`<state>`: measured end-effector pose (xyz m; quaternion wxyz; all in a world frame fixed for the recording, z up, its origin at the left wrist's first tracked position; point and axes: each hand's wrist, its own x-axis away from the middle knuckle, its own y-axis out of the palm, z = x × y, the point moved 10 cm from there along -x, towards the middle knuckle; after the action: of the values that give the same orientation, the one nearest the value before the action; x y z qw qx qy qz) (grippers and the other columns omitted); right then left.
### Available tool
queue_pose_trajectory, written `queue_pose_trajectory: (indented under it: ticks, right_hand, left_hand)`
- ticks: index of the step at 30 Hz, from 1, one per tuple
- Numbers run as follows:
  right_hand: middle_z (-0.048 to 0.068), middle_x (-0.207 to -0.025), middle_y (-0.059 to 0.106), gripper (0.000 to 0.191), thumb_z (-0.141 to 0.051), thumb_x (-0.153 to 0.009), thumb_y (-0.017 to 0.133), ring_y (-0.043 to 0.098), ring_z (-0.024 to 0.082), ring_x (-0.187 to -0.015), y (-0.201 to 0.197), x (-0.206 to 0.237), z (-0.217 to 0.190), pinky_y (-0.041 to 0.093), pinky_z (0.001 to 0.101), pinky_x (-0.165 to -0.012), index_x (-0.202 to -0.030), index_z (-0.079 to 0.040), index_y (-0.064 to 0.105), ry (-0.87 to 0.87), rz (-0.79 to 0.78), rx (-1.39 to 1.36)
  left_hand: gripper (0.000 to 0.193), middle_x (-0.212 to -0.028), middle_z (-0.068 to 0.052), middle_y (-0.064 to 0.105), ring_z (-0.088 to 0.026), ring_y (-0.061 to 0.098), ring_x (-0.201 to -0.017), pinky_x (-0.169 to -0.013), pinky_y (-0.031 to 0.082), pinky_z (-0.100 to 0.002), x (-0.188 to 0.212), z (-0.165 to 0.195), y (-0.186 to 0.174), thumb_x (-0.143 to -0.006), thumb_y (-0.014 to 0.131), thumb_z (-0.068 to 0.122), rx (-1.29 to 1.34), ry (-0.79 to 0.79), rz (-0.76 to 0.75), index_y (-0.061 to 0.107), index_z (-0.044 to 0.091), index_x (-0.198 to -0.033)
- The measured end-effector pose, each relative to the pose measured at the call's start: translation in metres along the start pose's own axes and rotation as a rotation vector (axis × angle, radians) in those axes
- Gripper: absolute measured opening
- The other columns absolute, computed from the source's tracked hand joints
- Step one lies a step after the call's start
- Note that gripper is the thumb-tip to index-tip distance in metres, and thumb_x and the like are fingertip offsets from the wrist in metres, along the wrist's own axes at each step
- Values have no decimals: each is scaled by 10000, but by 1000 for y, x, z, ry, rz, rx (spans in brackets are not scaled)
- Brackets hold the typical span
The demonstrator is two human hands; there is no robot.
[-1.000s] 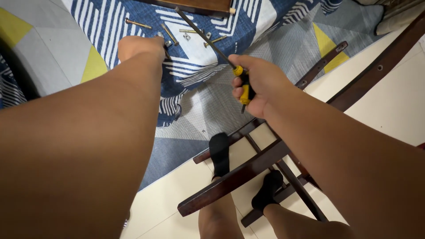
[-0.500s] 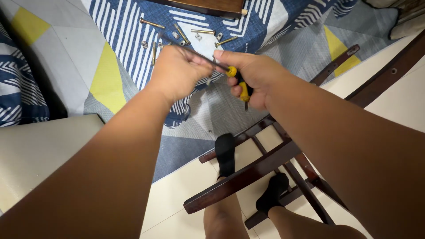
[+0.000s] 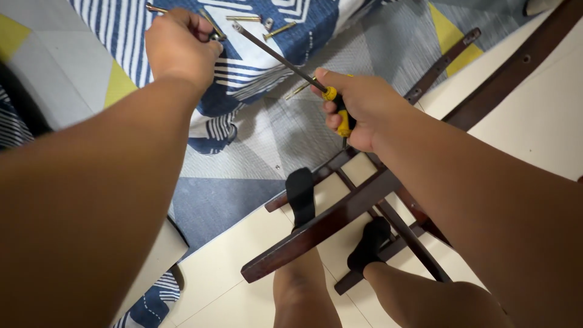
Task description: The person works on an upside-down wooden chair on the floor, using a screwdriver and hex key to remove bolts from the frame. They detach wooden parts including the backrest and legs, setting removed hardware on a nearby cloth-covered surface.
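Observation:
My right hand (image 3: 355,108) grips the yellow-and-black handle of a screwdriver (image 3: 285,62) whose long dark shaft points up and left. My left hand (image 3: 179,45) is closed over small hardware on the patterned rug (image 3: 255,130), close to the screwdriver's tip; what sits inside its fingers is hidden. Brass screws (image 3: 280,28) lie loose on the rug just beyond both hands. A dark wooden frame (image 3: 328,222) of crossed rails lies on the pale tiled floor below my right hand, and my two feet in black socks (image 3: 301,194) rest on its rails.
A long dark wooden rail (image 3: 516,70) runs along the upper right over the floor tiles. A thinner rail with holes (image 3: 443,61) lies over the rug's edge. A dark object (image 3: 24,103) sits at the left edge, a white panel (image 3: 155,258) lower left.
My left hand has reached out and up to the screws on the rug. The right hand has swung the screwdriver so its tip meets the left hand.

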<state>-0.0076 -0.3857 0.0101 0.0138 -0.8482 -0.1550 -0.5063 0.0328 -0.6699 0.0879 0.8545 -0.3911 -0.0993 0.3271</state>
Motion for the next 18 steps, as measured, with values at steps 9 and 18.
queue_pose_trajectory:
  ticks: [9,18]
  right_hand:
    - [10,-853,654,136,-206,-888,708,509,73,-643,-21,9,-10,390,219,-501,-988,-116,691,-110,-128,-62]
    - [-24,-790,520,210,-235,-952,683,482,59,-625,-66,45,-5,350,214,-458,-868,-131,521,-222,-201,-89]
  left_hand:
    - [220,-865,-38,739,-143,721,-792,-765,575,-288,2,9,8,-812,833,22,29,109,13,702,37,-988]
    - [175,-937,-44,772,-104,694,-815,-784,575,-263,72,69,31,-955,756,63,339,122,-67,776,51,-1128]
